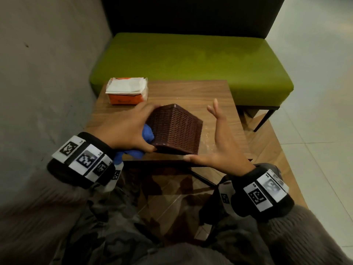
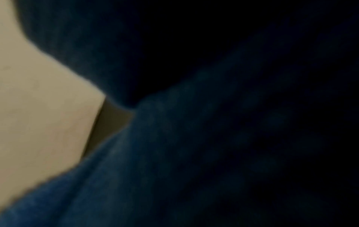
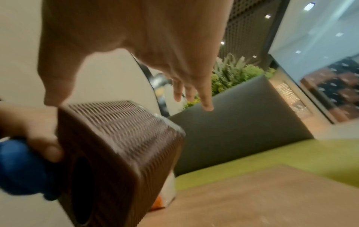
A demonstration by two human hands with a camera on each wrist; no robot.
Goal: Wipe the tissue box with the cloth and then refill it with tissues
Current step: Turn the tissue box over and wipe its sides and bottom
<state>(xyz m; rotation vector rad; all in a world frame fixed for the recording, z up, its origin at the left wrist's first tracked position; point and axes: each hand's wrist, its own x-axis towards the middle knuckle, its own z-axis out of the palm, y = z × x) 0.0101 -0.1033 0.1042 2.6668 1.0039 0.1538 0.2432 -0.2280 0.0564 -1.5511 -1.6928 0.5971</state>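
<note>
Tissue box, the brown woven one, sits tilted up off the near part of the wooden table, one corner pointing up and its oval slot face turned toward the near left, so I read this as the wiping step, with the box being turned to expose a fresh side. Left hand grips the box's left side: fingers wrap over the far top edge, thumb hooks the near bottom edge, and the blue cloth is bunched between palm and box, so one hand both steadies and wipes. The left wrist view is mostly dark blue fabric, which fits the cloth lying right under that wrist. Right hand is off the woven side, fingers straight and slightly spread, pointing away; only the thumb tip appears to touch the box's near right corner, probably to steady the tilt, though contact is hard to confirm. Refill pack, orange with white tissues showing on top, sits at the far left corner of the table, well apart from the box, clear of the wiping and within reach for later. Green bench beyond the table plays no part. Refill not started, by my read.
</note>
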